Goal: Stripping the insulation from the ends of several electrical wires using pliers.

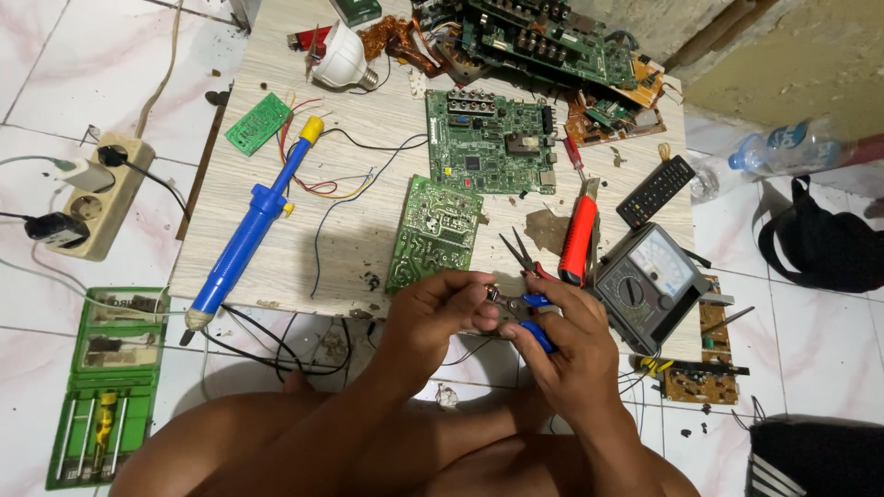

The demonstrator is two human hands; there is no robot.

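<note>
My right hand (pixel 573 342) grips blue-handled pliers (pixel 529 317) at the table's near edge; my left hand (pixel 440 313) pinches a small part (too tiny to identify) at their tip, beside the green circuit board (pixel 433 230).

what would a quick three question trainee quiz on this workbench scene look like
1. True or false: the blue desoldering pump lies on the wooden table, left of the green circuit board.
2. Which tool does the right hand grip? A) blue-handled pliers B) a hammer C) a paintbrush
3. Fill in: the analog multimeter sits to the ____ of the red utility knife.

Key
1. True.
2. A. The left hand pinches a small part at the tool's tip; what the part is cannot be told.
3. Right.
</note>
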